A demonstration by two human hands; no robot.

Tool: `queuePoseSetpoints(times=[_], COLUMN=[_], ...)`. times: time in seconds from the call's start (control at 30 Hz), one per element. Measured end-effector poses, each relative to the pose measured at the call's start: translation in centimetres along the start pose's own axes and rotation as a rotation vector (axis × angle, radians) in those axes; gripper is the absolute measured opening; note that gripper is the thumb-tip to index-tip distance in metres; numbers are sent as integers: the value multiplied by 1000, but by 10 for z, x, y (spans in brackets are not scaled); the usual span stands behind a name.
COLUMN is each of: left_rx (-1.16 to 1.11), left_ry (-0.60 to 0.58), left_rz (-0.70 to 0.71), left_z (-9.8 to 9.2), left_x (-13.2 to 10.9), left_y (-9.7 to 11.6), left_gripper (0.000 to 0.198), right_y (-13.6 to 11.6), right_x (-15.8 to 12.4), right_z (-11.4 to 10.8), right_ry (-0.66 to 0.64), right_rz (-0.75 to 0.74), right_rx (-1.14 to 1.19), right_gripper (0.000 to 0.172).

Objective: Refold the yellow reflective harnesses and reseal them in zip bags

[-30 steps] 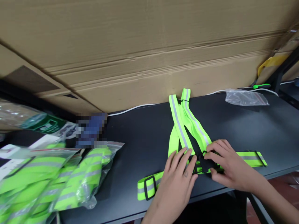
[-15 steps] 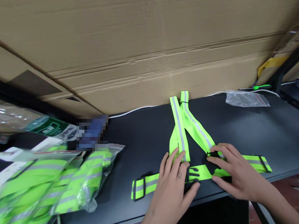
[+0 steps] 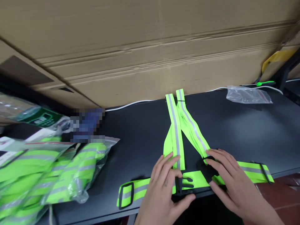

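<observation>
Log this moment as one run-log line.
left hand: on hi-vis reflective vest | right hand: on black plastic buckle

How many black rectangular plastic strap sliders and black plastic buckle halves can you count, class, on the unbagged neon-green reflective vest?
Black rectangular plastic strap sliders: 2
Black plastic buckle halves: 2
Total: 4

From my right hand (image 3: 231, 182) I can pass up over the black table (image 3: 248, 134) until the cardboard box (image 3: 150, 59) behind it; farther left, the bagged vests (image 3: 70, 172) stand in way of my left hand (image 3: 162, 190).
</observation>
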State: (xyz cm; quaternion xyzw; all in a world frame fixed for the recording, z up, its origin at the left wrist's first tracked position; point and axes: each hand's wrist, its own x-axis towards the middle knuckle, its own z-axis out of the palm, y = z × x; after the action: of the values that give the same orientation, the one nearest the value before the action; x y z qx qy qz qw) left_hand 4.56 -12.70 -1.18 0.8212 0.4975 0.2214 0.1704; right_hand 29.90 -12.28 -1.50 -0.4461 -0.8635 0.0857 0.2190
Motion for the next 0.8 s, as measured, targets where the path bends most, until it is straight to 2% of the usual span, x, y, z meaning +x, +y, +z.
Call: queuePoseSetpoints(times=[0.17,0.23,0.3,0.37,0.47,0.53,0.6,0.67,0.73,0.8], left_rx=[-200,-294,-331,-287,-163,-139,-162,-204,-285,-457], left_ry=[153,292,487,684,852,966,1069,1142,1226,1352], left_rz=[-45,-77,-165,-344,-646,-812,-918,-968,-992,-1009], left_z=[1,3,7,13,22,25,27,26,24,19], left_x=[-5,-8,-10,-11,-14,-16,-17,-16,-13,-8], left_y=[-6,-6,-5,-3,-8,-14,-20,-23,-23,-22], left_gripper=[23,17,23,30,35,36,39,39,37,30], right_y=[3,4,7,12,20,24,25,24,23,24], right_x=[-5,-6,-7,-6,-6,-5,-4,-2,2,6], right_z=[6,5,2,0,3,7,10,11,8,5], right_ry=[146,205,221,224,300,368,496,696,911,1036], right_rz=[118,244,378,475,621,769,931,1060,1148,1193], right_rx=[156,255,338,386,504,669,872,1047,1159,1250], right_gripper=[37,38,38,39,41,44,46,45,41,34])
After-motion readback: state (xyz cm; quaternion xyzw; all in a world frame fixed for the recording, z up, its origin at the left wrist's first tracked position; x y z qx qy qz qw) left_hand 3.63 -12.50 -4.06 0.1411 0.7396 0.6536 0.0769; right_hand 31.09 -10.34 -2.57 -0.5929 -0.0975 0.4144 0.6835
